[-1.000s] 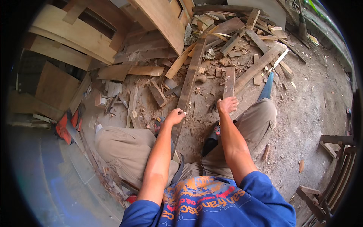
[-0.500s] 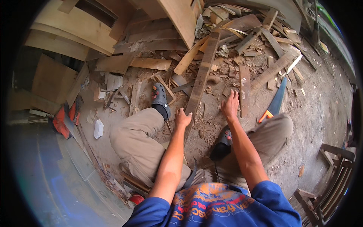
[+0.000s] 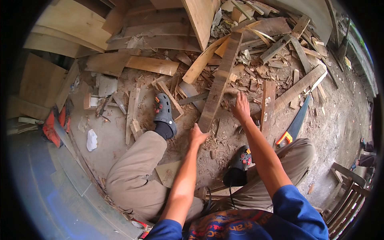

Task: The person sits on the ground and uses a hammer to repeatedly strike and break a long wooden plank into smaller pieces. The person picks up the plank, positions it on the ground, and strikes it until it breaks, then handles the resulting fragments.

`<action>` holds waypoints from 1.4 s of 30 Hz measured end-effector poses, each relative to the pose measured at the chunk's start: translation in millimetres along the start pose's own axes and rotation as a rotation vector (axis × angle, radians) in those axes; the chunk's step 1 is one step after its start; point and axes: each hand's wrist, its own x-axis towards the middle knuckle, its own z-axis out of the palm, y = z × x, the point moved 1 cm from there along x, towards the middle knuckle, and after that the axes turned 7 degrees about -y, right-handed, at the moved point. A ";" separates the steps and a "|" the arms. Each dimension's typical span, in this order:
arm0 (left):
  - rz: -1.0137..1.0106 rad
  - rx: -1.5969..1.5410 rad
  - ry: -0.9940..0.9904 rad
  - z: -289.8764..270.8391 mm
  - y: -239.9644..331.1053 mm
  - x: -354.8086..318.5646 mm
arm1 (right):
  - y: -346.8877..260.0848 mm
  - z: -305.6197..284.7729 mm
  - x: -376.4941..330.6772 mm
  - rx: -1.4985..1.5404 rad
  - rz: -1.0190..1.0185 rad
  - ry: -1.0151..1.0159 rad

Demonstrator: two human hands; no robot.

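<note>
A long dark-brown wooden plank (image 3: 221, 82) slants away from me over the debris. My left hand (image 3: 197, 135) grips its near end, with the thumb along the top and the other fingers partly hidden. To the right of the plank, my right hand (image 3: 241, 108) reaches forward with fingers extended, apart from the plank and holding nothing I can see. Just beyond its fingertips lies a small rounded brown object (image 3: 231, 91), its kind unclear. A reddish-brown board (image 3: 268, 105) lies right of that hand. Farther right rests a handsaw (image 3: 299, 117) with an orange-and-yellow handle.
Scrap wood (image 3: 276, 52) is heaped at the far right. Large plywood sheets (image 3: 66, 24) stand at the far left. My feet in grey clogs (image 3: 163, 110) flank the plank. A white crumpled piece (image 3: 92, 140) lies left; a slatted wooden chair (image 3: 347, 202) stands lower right.
The plank's near end, which reached back past my left hand between my legs, now stops at that hand. My left foot and knee have shifted a little, and the whole view has tilted slightly.
</note>
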 end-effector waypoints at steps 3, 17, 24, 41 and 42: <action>0.071 -0.283 -0.263 -52.8 1.3 -17.7 | -7.2 3.0 18.1 -0.073 0.019 -0.113; 0.075 -0.659 -0.320 -57.3 -62.8 3.7 | 3.3 -53.4 -1.7 0.011 0.158 -0.365; 0.107 -0.370 0.188 -58.3 -79.0 2.2 | -3.1 -103.8 -18.2 -0.107 0.137 -0.203; 0.293 -0.210 0.526 -38.4 -11.1 -13.7 | 51.7 -228.1 -138.6 0.071 0.351 -0.046; 0.323 -0.297 0.381 -37.4 -4.7 -11.2 | 48.0 -222.5 -144.2 0.140 0.343 -0.019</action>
